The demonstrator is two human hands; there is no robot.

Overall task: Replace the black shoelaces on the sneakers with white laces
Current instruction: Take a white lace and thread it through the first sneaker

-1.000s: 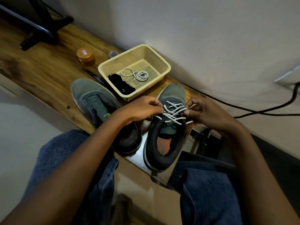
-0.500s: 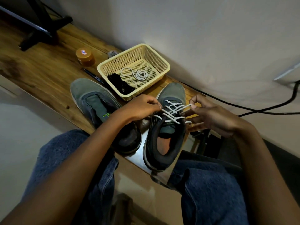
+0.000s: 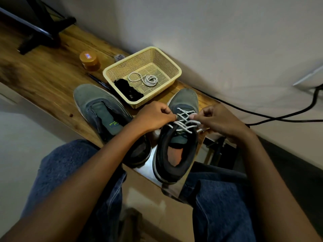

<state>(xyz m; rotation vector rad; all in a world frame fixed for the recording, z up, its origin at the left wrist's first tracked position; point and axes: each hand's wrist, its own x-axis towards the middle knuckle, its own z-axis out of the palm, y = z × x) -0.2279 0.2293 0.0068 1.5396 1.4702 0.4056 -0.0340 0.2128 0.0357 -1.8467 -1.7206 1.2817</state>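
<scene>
Two grey sneakers stand side by side at the near edge of the wooden surface (image 3: 43,75). The right sneaker (image 3: 176,147) carries a white lace (image 3: 186,120) crossed through its lower eyelets. The left hand (image 3: 153,117) pinches the lace at the shoe's left side, fingers curled; the right hand (image 3: 216,119) pinches it at the right side, so the crossed lacing lies between the two grips. The left sneaker (image 3: 104,116) has no lace. Behind both, a cream basket (image 3: 174,67) holds a coiled white lace (image 3: 145,79) and bunched black laces (image 3: 129,92). An orange jar (image 3: 90,60) stands to its left.
</scene>
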